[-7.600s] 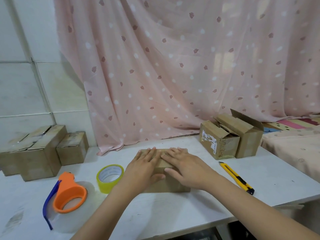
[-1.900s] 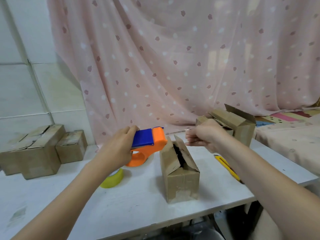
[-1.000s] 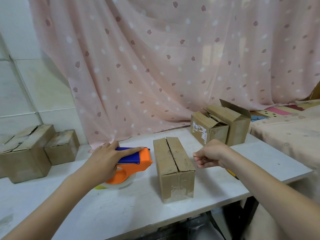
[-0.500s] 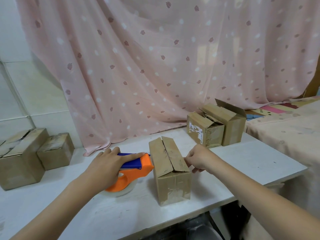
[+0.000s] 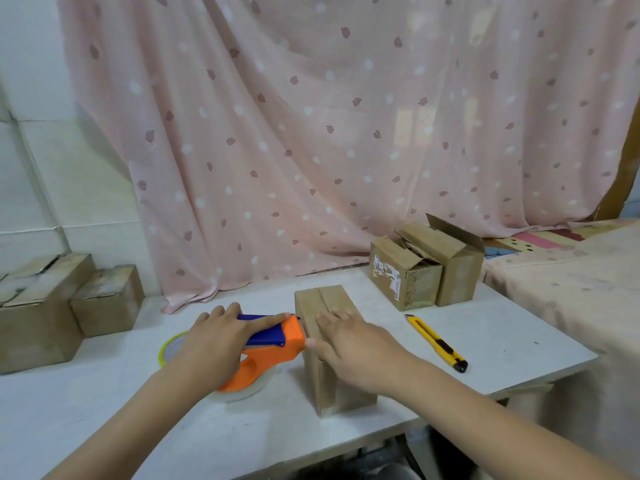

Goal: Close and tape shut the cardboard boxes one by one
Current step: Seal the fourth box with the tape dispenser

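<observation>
A small cardboard box [image 5: 320,299] stands in the middle of the white table [image 5: 502,344], its two top flaps folded down flat. My right hand [image 5: 349,344] lies on the flaps with straight fingers and presses them down. My left hand [image 5: 214,341] grips the orange and blue tape dispenser [image 5: 277,341], which carries a clear tape roll and rests on the table with its nose against the box's left side. Whether tape runs from the dispenser to the box cannot be made out.
A yellow tape roll [image 5: 168,348] peeks out behind my left hand. A yellow utility knife [image 5: 436,342] lies right of the box. Two open boxes [image 5: 422,268] stand at the back right, two shut boxes [image 5: 55,306] at the left. A pink curtain hangs behind.
My right hand has gone from pinching at the box's right flap to lying flat on the top. The flaps, slightly raised before, now lie flat. The dispenser stays beside the box.
</observation>
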Demonstrator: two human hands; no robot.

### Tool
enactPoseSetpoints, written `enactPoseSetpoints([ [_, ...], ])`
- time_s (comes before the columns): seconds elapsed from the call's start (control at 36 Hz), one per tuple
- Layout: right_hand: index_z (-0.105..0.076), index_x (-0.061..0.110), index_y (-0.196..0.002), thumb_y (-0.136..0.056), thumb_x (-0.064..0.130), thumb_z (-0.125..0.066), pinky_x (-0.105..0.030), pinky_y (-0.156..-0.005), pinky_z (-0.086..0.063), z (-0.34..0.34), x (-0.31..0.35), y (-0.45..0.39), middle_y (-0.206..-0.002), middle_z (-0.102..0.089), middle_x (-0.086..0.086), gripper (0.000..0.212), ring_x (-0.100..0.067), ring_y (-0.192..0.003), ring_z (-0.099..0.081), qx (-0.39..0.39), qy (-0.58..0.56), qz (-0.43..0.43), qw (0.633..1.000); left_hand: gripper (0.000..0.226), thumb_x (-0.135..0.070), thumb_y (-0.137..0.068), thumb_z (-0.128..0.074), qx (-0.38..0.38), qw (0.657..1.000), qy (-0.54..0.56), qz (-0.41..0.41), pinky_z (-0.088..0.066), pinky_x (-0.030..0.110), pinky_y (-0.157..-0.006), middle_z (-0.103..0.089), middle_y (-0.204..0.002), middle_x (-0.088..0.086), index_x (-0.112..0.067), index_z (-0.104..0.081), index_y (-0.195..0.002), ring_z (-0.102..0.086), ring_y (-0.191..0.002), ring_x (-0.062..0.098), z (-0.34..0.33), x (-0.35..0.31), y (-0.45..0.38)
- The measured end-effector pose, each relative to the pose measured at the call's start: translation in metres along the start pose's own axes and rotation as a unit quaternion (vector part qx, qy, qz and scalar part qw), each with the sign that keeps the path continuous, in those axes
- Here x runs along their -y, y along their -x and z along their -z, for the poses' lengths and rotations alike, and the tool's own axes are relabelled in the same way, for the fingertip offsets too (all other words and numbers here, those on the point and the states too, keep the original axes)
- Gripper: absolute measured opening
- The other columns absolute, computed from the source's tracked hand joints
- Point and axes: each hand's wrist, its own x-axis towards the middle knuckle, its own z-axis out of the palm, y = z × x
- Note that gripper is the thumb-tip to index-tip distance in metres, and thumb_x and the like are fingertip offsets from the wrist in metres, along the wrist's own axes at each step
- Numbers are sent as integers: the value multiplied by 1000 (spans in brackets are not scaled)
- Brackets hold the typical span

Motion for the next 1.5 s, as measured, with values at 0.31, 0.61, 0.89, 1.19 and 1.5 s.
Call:
enactPoseSetpoints([
  [0.31,-8,13,-161,-91,72,-1,-26,-123,2,-13,-3,-9,-168,-8,-3,91,-12,-154,-2,15,47,66,997,128,-17,-48,-83,19,1000,-4,20,-27,26,-50,-24,-75,-8,-57,-15,-149,-24,-60,13,-16,3,6],
  [0.61,-3,16,-161,-81,79,3,-26,-119,7,-19,0,3,-168,0,-2,102,-15,-154,2,-27,75,29,996,127,-22,-69,-78,14,1000,22,0,-48,35,-73,-55,-93,-3,-65,16,-142,-55,-81,22,-22,15,17],
  [0.89,-11,26,-161,-86,84,-21,-22,-112,1,-18,-2,3,-168,-2,5,95,-14,-154,1,-45,52,12,998,93,-26,-96,-51,116,983,139,-25,-35,27,-81,-38,-118,-3,-68,24,-132,-40,-96,17,5,20,18],
  [1.19,-17,24,-160,-82,80,-6,-30,-122,-12,-21,2,1,-167,-17,-2,97,-19,-154,-13,-46,98,11,994,83,-37,-80,-74,184,953,237,-50,-41,18,-65,-58,-91,-16,-78,-25,-132,-49,-71,7,24,45,1],
  [1.5,-15,33,-159,-75,80,-2,-31,-121,-19,-19,7,1,-167,-17,2,98,-18,-154,-13,-35,88,-11,995,79,-33,-81,-78,228,927,296,-21,-44,16,-54,-62,-86,-8,-77,-33,-129,-52,-55,8,34,46,1],
])
